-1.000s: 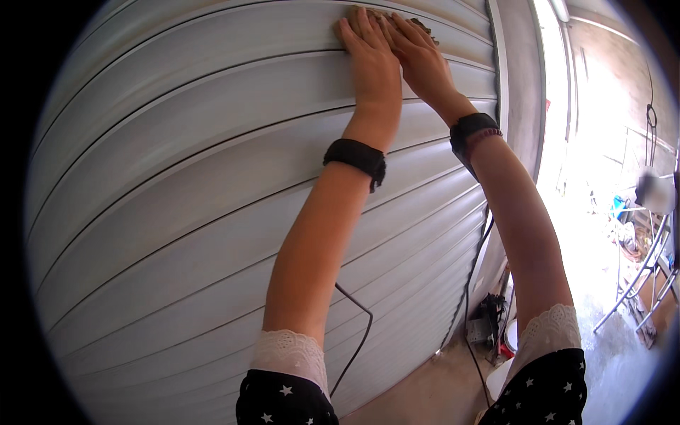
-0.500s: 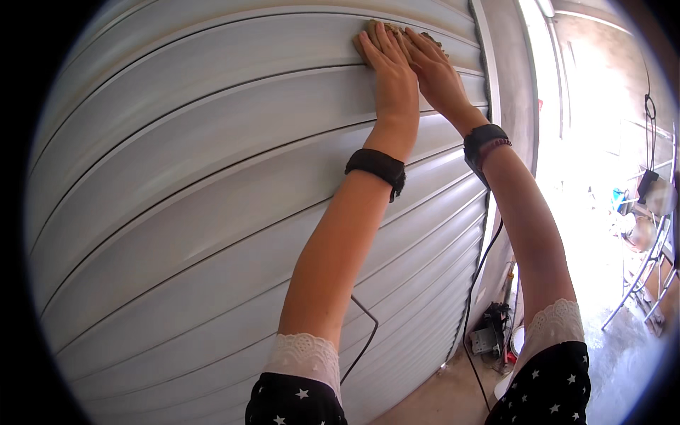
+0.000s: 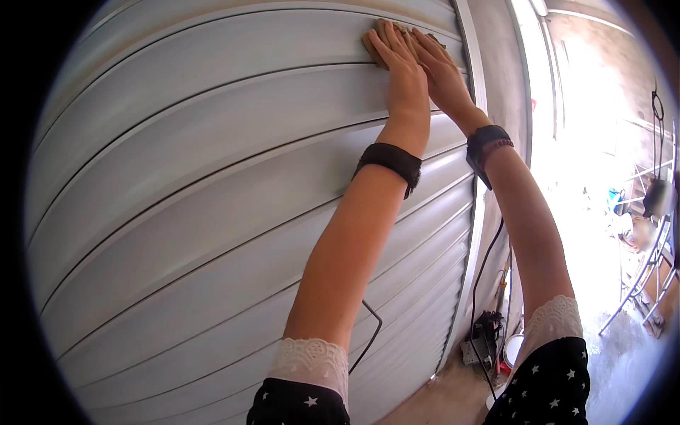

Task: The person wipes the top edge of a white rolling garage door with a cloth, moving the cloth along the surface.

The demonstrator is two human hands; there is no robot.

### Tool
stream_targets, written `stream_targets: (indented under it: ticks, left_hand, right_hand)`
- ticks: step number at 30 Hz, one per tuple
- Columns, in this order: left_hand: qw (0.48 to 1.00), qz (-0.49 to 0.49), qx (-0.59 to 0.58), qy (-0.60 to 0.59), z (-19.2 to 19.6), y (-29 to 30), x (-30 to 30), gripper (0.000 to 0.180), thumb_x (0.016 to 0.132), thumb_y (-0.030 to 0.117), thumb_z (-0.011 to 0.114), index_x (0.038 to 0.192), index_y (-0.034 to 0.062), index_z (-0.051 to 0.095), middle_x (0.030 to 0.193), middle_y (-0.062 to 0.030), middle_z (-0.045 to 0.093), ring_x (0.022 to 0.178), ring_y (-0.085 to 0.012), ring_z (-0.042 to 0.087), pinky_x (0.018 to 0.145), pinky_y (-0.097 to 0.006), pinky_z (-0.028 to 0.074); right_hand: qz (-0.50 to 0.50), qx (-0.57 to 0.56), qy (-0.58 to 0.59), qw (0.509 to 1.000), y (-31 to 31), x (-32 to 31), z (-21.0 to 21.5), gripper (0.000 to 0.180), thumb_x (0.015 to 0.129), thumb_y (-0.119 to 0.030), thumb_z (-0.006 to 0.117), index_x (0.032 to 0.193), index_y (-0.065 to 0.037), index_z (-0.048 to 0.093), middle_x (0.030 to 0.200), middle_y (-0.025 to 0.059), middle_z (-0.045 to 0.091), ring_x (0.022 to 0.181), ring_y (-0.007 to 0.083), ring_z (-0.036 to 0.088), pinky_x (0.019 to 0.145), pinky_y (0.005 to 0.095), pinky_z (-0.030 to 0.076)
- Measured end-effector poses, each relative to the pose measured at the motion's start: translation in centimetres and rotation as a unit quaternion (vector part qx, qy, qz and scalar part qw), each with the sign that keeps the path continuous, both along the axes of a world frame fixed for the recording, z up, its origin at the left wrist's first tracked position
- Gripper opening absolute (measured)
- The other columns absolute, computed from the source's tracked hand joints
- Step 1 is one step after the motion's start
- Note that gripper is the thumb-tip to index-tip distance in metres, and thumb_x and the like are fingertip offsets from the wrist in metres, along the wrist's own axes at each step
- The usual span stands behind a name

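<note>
High on a pale grey slatted roller shutter [image 3: 212,142], both my hands press a folded tan-brown cloth [image 3: 372,52] against the slats. My left hand [image 3: 404,69] lies over the cloth's left and middle part, fingers pointing up. Close beside it, my right hand [image 3: 444,74] covers the right part, its fingers leaning up and to the left. Edges of the cloth stick out left of and above the fingers; the rest is hidden under my palms. A black band [image 3: 391,161] circles my left wrist, and a black band [image 3: 487,138] with a dark red bracelet sits on the right.
The shutter's right edge meets a pale frame [image 3: 476,71] and a wall. A dark cable [image 3: 479,273] hangs there, beside a box-like device [image 3: 476,352] and a white bucket [image 3: 515,347] on the floor. Bent metal rod [image 3: 375,333] stands before the shutter. Metal-tube frame [image 3: 637,283] stands far right.
Both hands and the cloth have slid a little to the right along the slats, nearer the shutter's right edge. The view has shifted slightly.
</note>
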State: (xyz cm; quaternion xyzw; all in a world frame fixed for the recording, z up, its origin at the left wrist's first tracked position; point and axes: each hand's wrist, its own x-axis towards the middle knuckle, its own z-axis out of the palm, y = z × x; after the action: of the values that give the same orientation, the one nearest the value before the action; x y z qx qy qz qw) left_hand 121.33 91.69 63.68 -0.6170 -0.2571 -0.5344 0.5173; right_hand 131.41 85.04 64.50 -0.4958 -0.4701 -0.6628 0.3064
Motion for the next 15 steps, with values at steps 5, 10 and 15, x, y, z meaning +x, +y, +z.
stream_targets:
  ticks: [5, 10, 15]
  left_hand:
    - [0.999, 0.036, -0.003, 0.003, 0.1, -2.1, 3.6, 0.064, 0.09, 0.036, 0.049, 0.142, 0.0043, 0.03, 0.144, -0.0127, 0.035, 0.134, -0.0404, 0.027, 0.101, -0.067, 0.024]
    - [0.998, 0.053, -0.005, 0.03, 0.3, -4.2, 7.0, 0.063, 0.093, 0.039, 0.043, 0.143, 0.0048, 0.028, 0.145, -0.0127, 0.034, 0.134, -0.0418, 0.028, 0.1, -0.07, 0.026]
    - [0.998, 0.058, 0.001, 0.025, 0.3, -5.7, 10.2, 0.063, 0.094, 0.041, 0.041, 0.143, 0.0045, 0.029, 0.145, -0.0138, 0.033, 0.133, -0.0429, 0.028, 0.099, -0.07, 0.026]
  right_hand:
    - [0.017, -0.006, -0.006, 1.0, -1.7, 3.7, -0.1, 0.047, 0.086, -0.006, 0.056, 0.131, -0.019, 0.049, 0.138, 0.0052, 0.044, 0.125, 0.03, 0.042, 0.102, 0.0397, 0.038]
    - [0.01, 0.004, -0.013, 1.0, -3.6, 7.7, 0.0, 0.047, 0.085, -0.004, 0.056, 0.13, -0.018, 0.05, 0.136, 0.0071, 0.046, 0.123, 0.031, 0.044, 0.101, 0.0399, 0.039]
    - [0.04, 0.007, 0.005, 0.999, -5.2, 10.7, -0.1, 0.043, 0.083, -0.004, 0.057, 0.124, -0.016, 0.055, 0.128, 0.0075, 0.052, 0.115, 0.0315, 0.05, 0.096, 0.0411, 0.043]
